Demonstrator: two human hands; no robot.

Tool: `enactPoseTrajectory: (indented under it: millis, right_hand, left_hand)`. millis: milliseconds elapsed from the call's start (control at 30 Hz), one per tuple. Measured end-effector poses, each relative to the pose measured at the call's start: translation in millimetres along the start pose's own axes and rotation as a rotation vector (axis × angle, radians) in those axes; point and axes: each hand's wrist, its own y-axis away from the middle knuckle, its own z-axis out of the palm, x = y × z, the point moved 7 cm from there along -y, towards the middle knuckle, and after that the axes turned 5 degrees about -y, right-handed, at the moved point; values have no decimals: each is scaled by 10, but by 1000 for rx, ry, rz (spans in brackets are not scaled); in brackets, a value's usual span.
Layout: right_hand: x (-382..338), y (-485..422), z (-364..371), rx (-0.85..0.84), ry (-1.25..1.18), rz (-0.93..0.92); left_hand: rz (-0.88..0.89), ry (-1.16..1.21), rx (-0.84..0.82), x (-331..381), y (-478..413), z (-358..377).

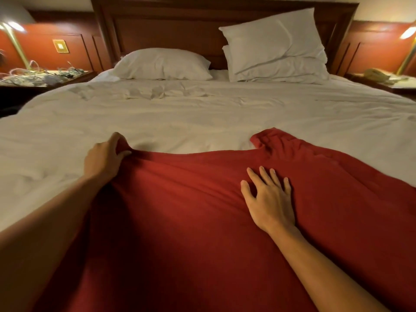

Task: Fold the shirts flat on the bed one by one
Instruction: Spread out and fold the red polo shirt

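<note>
Left hand (105, 157) is closed on a bunched far-left corner of the red shirt (180, 221), fingers curled over the cloth with the thumb pressed against the fold. Right hand (267, 199) lies flat on the shirt, palm down, fingers spread and holding nothing. Both forearms are bare and reach in from the near edge.

Red shirt lies spread across the near part of the bed (202, 113), covering most of the near centre and right. Its far edge runs between the two hands and dips slightly in the middle. A rumpled portion of the shirt (270, 138) sits at the far right, beyond the right hand.

White bedding is creased. One pillow (162, 64) lies flat at the far left of centre; a pair of stacked pillows (276, 48) leans against the wooden headboard (168, 25) at the far right. Nightstands flank the bed, the left one (33, 77) carrying tangled cables.
</note>
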Motion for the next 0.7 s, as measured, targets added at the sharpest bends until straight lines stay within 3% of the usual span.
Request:
enactPoseTrajectory:
  millis: [167, 333, 500, 633, 700]
  right_hand:
    - [44, -38, 79, -81, 51, 15]
    - [-4, -26, 69, -279, 69, 28]
    - [-52, 432, -64, -439, 99, -35]
    - [-90, 1151, -281, -472, 71, -86]
    - [-143, 1524, -440, -472, 34, -102]
  left_hand:
    - [-218, 134, -217, -59, 189, 57]
    - [-366, 224, -400, -220, 832, -333]
    - [-353, 327, -545, -247, 1426, -600]
    - [-323, 216, -278, -433, 1723, -962]
    - [-352, 188, -278, -475, 1881, -1099]
